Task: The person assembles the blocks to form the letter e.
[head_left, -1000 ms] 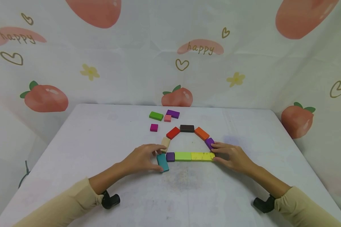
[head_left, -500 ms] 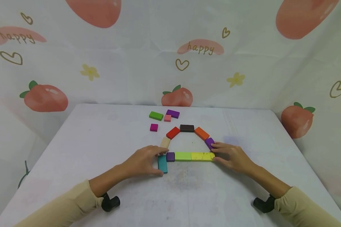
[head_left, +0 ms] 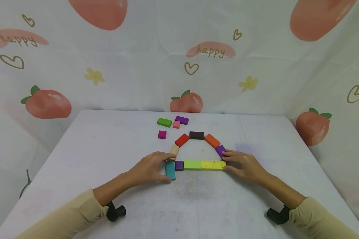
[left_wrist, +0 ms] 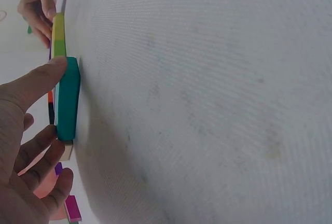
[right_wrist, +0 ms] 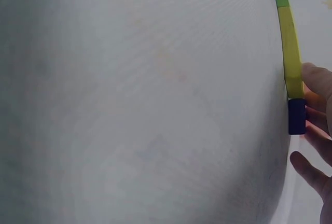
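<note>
My left hand (head_left: 148, 167) pinches a teal block (head_left: 170, 170) lengthwise, thumb at its near end and fingers at its far end. The block lies square beside a small purple block (head_left: 179, 165), which heads a row with a light green block (head_left: 192, 165) and a yellow block (head_left: 213, 165). My right hand (head_left: 246, 166) rests at the row's right end, thumb against the yellow block (right_wrist: 291, 53), fingertips at a slanted purple block (head_left: 220, 151). A dark block (right_wrist: 296, 116) shows past the yellow one in the right wrist view, beside those fingers.
Beige (head_left: 174, 150), red (head_left: 182, 140), black (head_left: 196, 135) and orange (head_left: 212, 140) blocks arch behind the row. Farther back lie loose green (head_left: 164, 122), purple (head_left: 182, 120), pink (head_left: 176, 124) and magenta (head_left: 162, 134) blocks. A printed curtain hangs behind the white table (head_left: 107, 139).
The teal block has turned from tilted to straight. It came slightly nearer the table's front, then slid back a little with my left hand. My right hand has stayed put.
</note>
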A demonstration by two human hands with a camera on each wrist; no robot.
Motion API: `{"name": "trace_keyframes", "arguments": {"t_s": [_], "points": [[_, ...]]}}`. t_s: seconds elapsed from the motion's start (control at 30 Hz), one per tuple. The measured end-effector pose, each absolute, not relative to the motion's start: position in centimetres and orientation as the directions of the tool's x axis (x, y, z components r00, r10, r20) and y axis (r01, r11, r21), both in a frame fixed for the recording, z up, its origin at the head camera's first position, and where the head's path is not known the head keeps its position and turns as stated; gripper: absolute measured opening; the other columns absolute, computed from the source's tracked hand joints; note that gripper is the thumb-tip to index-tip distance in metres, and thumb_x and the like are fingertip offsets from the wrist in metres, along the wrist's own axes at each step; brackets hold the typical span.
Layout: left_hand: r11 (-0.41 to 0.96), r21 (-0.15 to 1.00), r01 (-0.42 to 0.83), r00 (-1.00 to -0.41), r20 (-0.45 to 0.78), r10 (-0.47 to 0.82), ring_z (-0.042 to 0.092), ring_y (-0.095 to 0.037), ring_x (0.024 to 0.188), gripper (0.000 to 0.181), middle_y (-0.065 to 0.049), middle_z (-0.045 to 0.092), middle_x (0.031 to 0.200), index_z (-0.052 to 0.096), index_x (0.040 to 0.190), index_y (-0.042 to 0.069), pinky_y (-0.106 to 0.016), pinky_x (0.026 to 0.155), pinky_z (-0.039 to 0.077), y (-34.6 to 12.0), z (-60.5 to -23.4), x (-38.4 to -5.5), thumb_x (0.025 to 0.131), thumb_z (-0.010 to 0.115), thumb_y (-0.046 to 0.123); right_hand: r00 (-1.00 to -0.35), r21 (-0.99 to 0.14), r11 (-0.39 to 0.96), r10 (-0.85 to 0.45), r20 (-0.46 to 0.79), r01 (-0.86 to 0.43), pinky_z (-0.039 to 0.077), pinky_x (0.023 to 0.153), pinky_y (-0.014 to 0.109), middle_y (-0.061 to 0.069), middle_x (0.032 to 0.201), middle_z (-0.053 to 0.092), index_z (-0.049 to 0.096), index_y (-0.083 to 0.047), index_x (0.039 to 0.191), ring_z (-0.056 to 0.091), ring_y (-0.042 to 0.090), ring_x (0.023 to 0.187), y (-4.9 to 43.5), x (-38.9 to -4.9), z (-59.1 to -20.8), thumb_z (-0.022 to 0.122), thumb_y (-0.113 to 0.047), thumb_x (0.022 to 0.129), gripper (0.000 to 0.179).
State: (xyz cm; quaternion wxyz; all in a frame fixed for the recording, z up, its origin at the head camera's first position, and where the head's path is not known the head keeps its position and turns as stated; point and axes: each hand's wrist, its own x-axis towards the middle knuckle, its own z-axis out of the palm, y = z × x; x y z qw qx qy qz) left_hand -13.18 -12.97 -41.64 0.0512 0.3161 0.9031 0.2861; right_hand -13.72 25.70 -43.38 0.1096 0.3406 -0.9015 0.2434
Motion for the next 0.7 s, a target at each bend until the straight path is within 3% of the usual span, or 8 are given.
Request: {"name": "trace_keyframes", "arguments": {"t_s": [0.7], "points": [[0.616, 0.566, 0.548, -0.793, 0.119, 0.597, 0.061, -0.016, 0.108, 0.076, 0.002, 0.067, 0.117, 0.058, 0.138, 0.013, -0.037, 0.089, 0.055, -13.13, -41.0, -13.99, 0.073, 0.088, 0.039, -0.735, -0.357, 0.643, -0.563, 0.378, -0.677, 0.055, 0.085, 0.049, 0.01, 0.12, 0.071, 0.077, -0.003, 0.109, 0.066, 0.033, 0.112, 25.73, -13.79, -43.54, 0.087, -0.013, 0.075, 0.037]]}}
